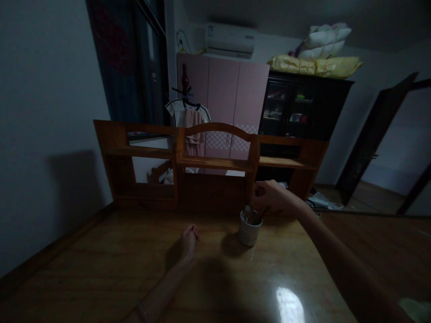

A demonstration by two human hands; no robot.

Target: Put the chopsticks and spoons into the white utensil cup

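A pale utensil holder [249, 231] with small holes in its wall stands upright on the wooden table [141, 273]. Several thin-handled utensils [251, 215] stick up out of it, one with a rounded, spoon-like end. Just above the holder, my right hand [271, 195] is closed in a pinch, its fingertips pointing down and left. Whatever lies between those fingers is too dark and small to name. To the left of the holder, my left hand [189, 237] rests at the tabletop with its fingers curled in, and nothing shows in it.
A wooden shelf unit [215, 163] runs along the table's far edge, close behind the holder. The wall [50, 134] borders the table on the left. Beyond stand a pink wardrobe [222, 89], hanging clothes [193, 119] and a dark cabinet [332, 107].
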